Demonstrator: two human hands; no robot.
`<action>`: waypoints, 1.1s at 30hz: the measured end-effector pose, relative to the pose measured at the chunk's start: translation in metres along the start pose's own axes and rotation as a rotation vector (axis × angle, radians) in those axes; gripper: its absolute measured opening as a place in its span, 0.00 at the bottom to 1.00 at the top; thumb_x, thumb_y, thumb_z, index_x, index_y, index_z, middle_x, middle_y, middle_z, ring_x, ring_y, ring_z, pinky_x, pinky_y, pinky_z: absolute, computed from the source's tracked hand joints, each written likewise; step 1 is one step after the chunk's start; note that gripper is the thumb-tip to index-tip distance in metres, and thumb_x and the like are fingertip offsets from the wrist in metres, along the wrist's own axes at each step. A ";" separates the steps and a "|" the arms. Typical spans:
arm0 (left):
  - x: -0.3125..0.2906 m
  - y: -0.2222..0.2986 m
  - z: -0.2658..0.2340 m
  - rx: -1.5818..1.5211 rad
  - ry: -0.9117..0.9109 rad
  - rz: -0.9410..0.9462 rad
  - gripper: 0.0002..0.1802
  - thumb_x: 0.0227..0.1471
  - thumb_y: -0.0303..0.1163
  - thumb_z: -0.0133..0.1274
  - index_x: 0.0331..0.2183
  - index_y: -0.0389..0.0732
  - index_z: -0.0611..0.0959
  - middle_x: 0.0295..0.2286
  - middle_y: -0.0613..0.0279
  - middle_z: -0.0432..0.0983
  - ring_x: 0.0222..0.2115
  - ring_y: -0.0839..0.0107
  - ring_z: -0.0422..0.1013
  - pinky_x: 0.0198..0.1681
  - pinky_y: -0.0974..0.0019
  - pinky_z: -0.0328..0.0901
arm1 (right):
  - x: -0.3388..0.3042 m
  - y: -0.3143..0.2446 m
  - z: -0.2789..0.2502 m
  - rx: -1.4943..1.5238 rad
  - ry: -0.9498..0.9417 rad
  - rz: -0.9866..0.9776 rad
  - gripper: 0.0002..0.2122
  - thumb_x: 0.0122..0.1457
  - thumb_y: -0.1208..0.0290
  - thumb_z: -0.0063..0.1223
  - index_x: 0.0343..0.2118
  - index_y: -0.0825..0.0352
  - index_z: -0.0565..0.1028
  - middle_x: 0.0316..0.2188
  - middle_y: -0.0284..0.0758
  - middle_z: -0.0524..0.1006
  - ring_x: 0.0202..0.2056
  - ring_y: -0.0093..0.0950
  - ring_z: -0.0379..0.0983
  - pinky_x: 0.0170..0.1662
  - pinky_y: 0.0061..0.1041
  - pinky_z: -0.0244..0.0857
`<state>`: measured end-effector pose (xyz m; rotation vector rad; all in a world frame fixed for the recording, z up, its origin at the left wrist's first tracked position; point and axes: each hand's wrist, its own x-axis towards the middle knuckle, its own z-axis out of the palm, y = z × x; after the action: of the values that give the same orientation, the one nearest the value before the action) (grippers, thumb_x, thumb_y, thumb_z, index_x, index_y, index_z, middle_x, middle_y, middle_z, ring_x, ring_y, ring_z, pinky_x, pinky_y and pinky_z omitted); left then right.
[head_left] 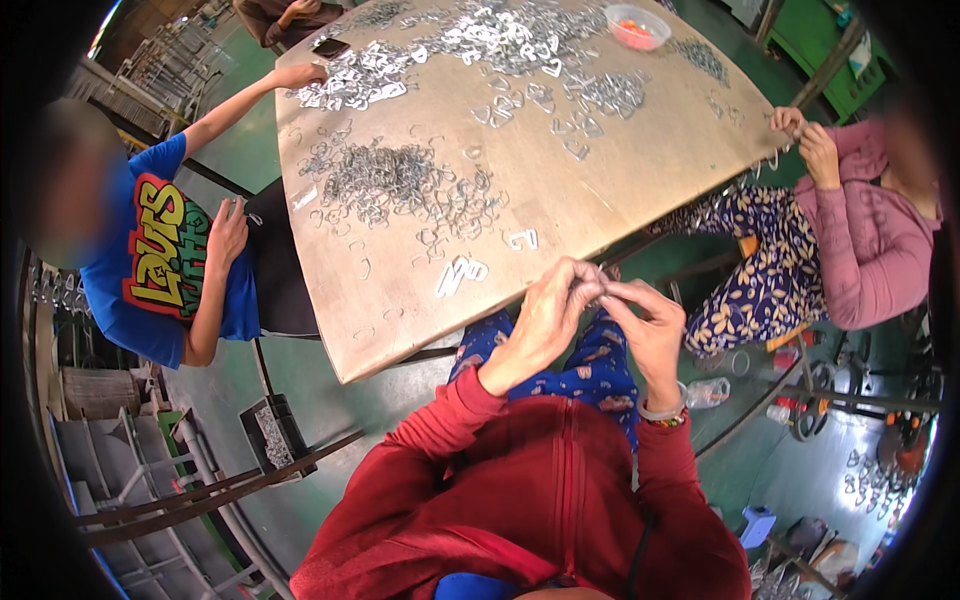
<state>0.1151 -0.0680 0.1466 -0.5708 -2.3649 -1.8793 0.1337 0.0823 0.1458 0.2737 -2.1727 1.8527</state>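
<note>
My left hand (pixel 548 318) and my right hand (pixel 648 322) meet just off the near edge of the table, fingertips pinched together. Whatever small piece is between them is hidden by the fingers. Close beyond my left hand lie a few flat white pieces (pixel 460 276) in a small group, with a single white piece (pixel 522 239) slightly farther off. Left of these spreads a heap of small bent metal wire loops (pixel 380 180), with stray loops scattered round it.
The brown-topped table (pixel 560 200) also bears a big pile of white and metal pieces (pixel 510 35), a phone (pixel 331 48) and a clear bowl of orange bits (pixel 637 28). Co-workers sit left (pixel 150 240) and right (pixel 850 220), another at the far side. A dark crate (pixel 275 435) stands lower left.
</note>
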 end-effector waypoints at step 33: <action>-0.005 0.011 -0.031 0.002 0.126 0.166 0.05 0.47 0.30 0.52 0.27 0.40 0.75 0.23 0.57 0.70 0.28 0.56 0.67 0.34 0.59 0.62 | 0.026 -0.021 0.027 0.070 0.139 0.108 0.12 0.48 0.87 0.51 0.39 0.75 0.73 0.27 0.35 0.74 0.24 0.19 0.68 0.28 0.15 0.63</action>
<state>0.1178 -0.0971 0.1636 -0.6079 -2.1694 -1.7866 0.1133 0.0530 0.1705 0.0407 -2.0699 1.9451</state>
